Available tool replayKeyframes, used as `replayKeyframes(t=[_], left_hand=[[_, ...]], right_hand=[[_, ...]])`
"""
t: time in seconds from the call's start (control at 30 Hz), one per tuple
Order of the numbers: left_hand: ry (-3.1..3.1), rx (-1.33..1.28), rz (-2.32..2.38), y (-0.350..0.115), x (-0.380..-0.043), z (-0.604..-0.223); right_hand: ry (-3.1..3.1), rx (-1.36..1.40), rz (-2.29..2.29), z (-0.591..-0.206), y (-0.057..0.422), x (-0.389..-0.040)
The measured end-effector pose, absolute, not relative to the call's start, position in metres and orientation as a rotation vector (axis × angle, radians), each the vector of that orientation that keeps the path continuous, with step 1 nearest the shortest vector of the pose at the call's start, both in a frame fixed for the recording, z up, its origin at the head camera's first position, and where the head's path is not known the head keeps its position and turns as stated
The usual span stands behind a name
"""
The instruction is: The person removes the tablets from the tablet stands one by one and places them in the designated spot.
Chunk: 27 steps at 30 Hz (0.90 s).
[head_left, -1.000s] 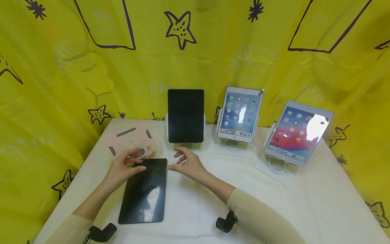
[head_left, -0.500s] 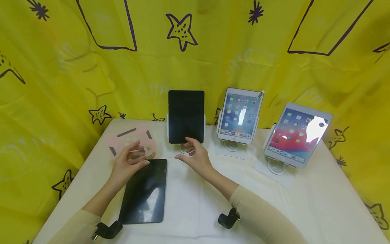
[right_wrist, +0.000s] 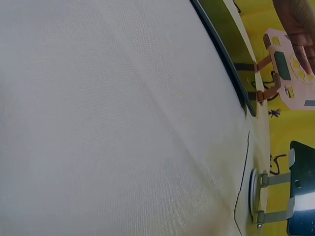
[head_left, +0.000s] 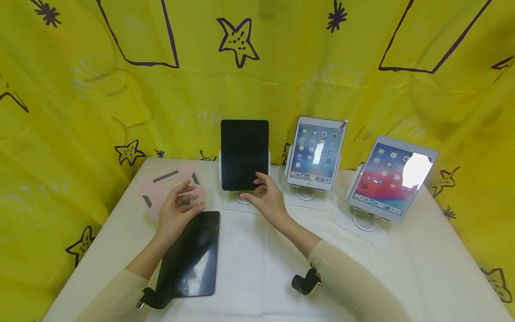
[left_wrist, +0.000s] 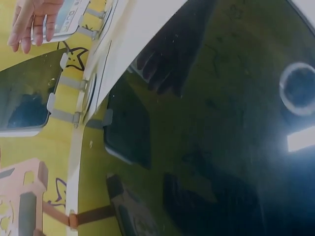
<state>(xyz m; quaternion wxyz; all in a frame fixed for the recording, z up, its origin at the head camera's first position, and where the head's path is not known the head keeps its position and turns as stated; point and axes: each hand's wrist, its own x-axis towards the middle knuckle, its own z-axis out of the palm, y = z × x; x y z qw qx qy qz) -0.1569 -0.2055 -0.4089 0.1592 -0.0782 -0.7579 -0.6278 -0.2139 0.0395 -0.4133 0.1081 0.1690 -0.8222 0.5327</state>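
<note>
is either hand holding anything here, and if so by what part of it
Nothing is held: the left hand is near the pink tablet stand, the right hand near the propped black tablet, thumbs and fingers apart.

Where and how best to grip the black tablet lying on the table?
I'd take the tablet by its right long edge, right hand coming from the right, thumb on top, fingertips working under. It lies flat, screen up, so its thin rim is the likely hold; the right side is open, while the left arm crosses over the left edge.
</note>
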Motion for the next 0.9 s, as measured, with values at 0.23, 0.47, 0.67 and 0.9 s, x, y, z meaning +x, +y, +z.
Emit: replayKeyframes(t=[0.23,0.47,0.67,0.9], left_hand=[[-2.111,-0.215,-1.872,-0.195,-0.168,-0.413],[-2.093,-0.173,-1.845,-0.183,-0.182,-0.41],[-2.099,-0.15,-1.804,-0.174,-0.192,-0.407],[-2.118,-0.132,-1.767,-0.165,-0.203,-0.41]], right_hand=[[-2.391,0.446,1.606,-0.413,0.046,-0.221],[-2.38,0.382,1.527,-0.414,0.052,-0.227],[-2.363,0.398,1.45,-0.413,0.057,-0.234],[-2.364,0.373,1.421,-0.412,0.062,-0.244]])
